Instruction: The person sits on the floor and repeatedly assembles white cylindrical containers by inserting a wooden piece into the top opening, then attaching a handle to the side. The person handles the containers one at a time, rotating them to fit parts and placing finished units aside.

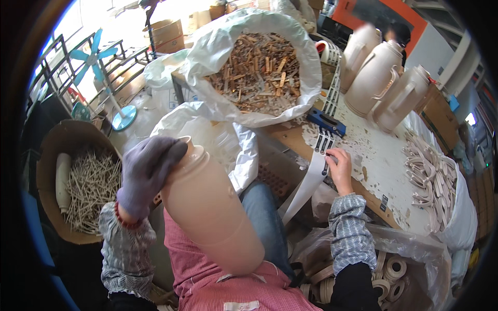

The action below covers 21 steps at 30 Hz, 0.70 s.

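Head view: the gloved left hand (145,176) is curling its fingers (175,151) closely around the neck and shoulder of a beige plastic vessel (212,207), which is slanting away from them across the lap, over a pink apron (187,254). The bare right hand (340,171) is holding thumb and fingertips close together at a white strip (306,184) with dark labels; cannot tell whether they are pinching or merely touching it. The strip is hanging below these fingers, off the worktop (384,171). Just beyond them a blue tool (326,123) is lying; farther beyond, three beige jugs (371,78) are standing. Left of the gloved fingers, a carton (45,179) is holding thin pale sticks (91,192).
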### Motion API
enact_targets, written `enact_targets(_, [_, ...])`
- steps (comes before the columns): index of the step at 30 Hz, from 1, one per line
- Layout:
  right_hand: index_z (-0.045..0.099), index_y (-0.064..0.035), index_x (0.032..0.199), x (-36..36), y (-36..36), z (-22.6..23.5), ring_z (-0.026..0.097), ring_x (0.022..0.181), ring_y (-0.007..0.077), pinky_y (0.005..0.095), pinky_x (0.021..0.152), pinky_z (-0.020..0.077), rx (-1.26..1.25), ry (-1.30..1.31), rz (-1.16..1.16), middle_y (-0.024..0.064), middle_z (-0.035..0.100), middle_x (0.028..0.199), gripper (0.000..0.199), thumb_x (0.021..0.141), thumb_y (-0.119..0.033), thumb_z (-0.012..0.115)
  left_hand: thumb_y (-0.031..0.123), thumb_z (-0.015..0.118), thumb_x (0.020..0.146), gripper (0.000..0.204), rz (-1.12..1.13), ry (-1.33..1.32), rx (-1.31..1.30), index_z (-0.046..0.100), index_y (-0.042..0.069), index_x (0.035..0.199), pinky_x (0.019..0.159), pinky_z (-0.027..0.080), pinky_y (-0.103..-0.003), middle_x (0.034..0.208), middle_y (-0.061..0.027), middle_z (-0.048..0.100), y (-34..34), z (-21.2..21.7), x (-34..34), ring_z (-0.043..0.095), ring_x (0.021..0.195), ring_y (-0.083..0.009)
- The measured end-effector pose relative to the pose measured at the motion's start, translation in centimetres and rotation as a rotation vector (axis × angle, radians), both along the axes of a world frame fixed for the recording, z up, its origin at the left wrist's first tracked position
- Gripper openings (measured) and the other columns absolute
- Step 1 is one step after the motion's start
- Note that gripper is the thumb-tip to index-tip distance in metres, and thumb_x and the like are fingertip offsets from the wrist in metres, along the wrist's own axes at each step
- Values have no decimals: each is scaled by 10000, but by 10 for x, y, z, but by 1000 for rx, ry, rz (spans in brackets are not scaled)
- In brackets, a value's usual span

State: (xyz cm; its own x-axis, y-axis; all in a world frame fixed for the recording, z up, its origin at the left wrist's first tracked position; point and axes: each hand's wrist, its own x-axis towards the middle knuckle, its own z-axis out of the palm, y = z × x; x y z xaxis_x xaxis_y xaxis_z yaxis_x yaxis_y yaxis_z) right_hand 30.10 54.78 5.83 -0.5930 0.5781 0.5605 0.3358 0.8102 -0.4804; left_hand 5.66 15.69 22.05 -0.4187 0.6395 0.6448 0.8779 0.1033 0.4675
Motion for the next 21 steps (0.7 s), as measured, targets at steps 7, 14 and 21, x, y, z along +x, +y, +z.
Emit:
enact_targets(7, [700,-30,928,6,-2,5,579,938,287,360,830,466,-29,-24,52,97,668,943,178,753,-58,715,400,611,926,351,405,-264,-376,652,58,856,653,497,-391,738,-134,675,-17,-105,-70,661,697,-311])
enact_targets(14, [662,-46,931,4,-15,-4,587,893,316,400,809,472,-48,52,-89,111,644,879,174,765,-48,714,328,654,920,295,427,-403,-288,661,34,941,680,504,-327,802,-118,697,-35,-129,-82,654,718,-192])
enact_targets(21, [652,-66,778,-20,-128,38,549,992,279,410,915,404,242,-165,67,71,641,945,121,692,-53,736,223,796,812,669,-98,-872,-143,493,91,1393,1056,429,-365,1410,-108,479,-91,-120,-59,451,1300,-231])
